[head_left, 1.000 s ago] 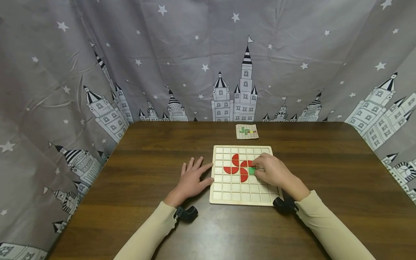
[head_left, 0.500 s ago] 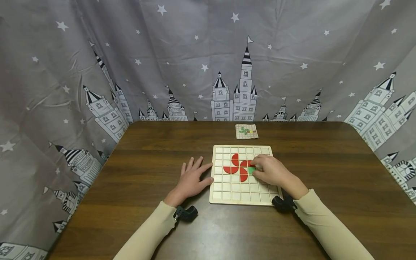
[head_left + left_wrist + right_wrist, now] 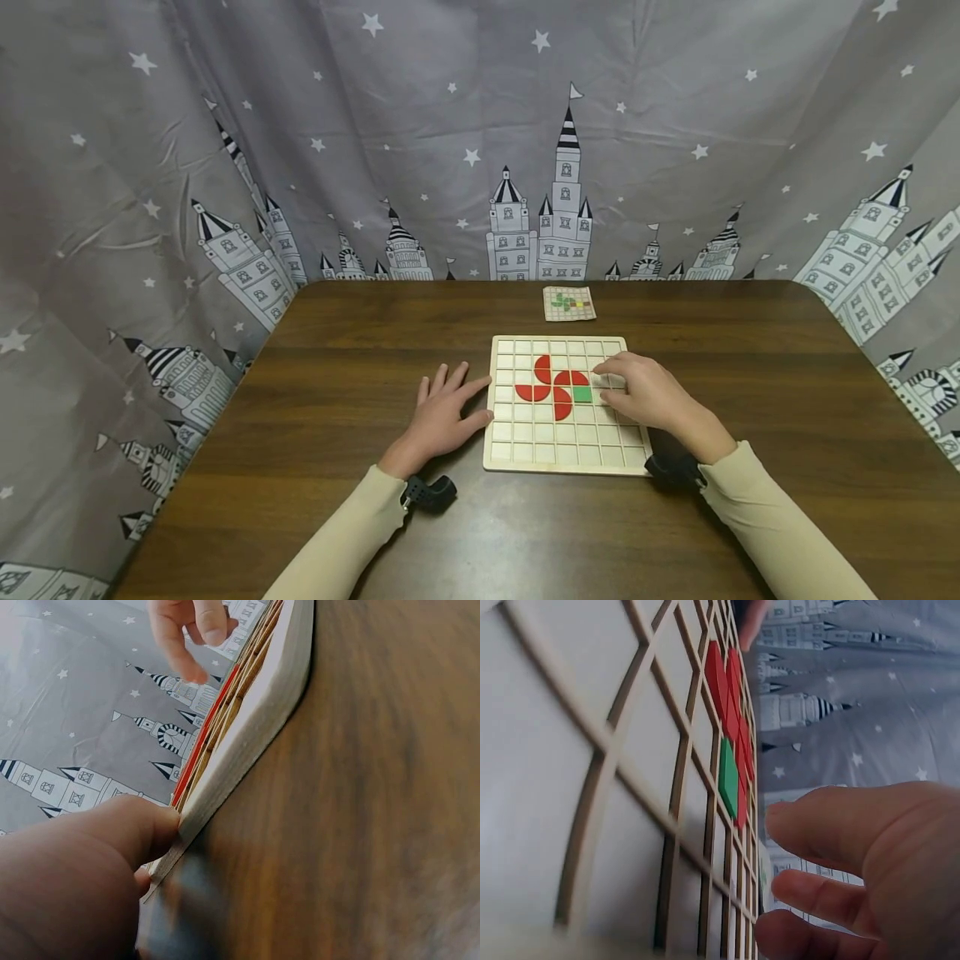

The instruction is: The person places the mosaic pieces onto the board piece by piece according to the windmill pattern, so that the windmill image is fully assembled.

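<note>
The right hand [image 3: 643, 393] has drawn back to the right off the green square [image 3: 582, 394], which half a second ago lay half hidden under its fingertips and now shows whole in its cell; the left hand [image 3: 444, 412] has not shifted.

Nearest, two cream sleeves [image 3: 352, 533] come in from the lower edge across the brown tabletop [image 3: 360, 350]. The left hand lies flat on the wood with fingers spread and relaxed, its thumb and forefinger touching the left rim of the wooden grid board [image 3: 525, 454]. The left wrist view shows the thumb pressed against that rim. The right hand rests over the right-hand cells of the board, fingers loosely bent and holding nothing, fingertips just beside the green square but apart from it.

The green square sits in the board's middle rows, touching the right side of the red pinwheel [image 3: 551, 385] made of four curved pieces.

Farther back, near the tabletop's far edge, lies a small pattern card [image 3: 569, 303]. Behind it hangs a grey curtain [image 3: 420, 125] printed with castles and stars.
</note>
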The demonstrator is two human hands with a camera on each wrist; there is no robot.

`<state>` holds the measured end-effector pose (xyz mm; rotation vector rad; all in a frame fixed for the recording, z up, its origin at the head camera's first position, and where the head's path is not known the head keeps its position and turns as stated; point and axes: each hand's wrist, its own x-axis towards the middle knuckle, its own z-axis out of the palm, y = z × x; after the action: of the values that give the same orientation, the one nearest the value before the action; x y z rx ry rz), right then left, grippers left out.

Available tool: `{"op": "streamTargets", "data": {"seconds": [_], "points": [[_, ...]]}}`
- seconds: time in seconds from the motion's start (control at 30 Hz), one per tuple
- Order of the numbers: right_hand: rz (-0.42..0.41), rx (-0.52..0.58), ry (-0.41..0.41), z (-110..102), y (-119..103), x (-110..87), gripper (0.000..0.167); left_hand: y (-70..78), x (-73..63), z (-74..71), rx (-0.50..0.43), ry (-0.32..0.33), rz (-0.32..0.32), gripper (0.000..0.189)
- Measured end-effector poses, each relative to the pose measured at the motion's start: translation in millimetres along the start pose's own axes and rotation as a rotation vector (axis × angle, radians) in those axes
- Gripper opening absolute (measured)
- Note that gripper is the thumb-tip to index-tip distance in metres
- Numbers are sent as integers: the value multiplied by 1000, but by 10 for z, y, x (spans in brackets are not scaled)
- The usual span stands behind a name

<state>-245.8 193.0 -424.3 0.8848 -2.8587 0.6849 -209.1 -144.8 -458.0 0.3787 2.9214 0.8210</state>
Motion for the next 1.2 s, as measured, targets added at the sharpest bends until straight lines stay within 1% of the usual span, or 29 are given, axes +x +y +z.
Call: {"op": "streamTargets", "data": {"seconds": [0.23,0.37,0.57,0.8,1.0,1.2], "points": [[50,-14,5,-104,131,-205,32,0,-1,-15,0,2,1,58],[58,-23,10,-149,201,-309,32,-2,-5,-23,4,5,-7,58],[96,-32,7,-225,285,-490,33,-3,-7,-19,8,3,-10,59],[125,-78,9,-287,408,-724,34,11,3,-18,3,4,-10,57],[117,-95,-8,-307,451,-835,33,14,6,-17,5,2,-15,58],[75,-105,26,-299,456,-853,26,14,5,-9,4,-4,-11,58]]}}
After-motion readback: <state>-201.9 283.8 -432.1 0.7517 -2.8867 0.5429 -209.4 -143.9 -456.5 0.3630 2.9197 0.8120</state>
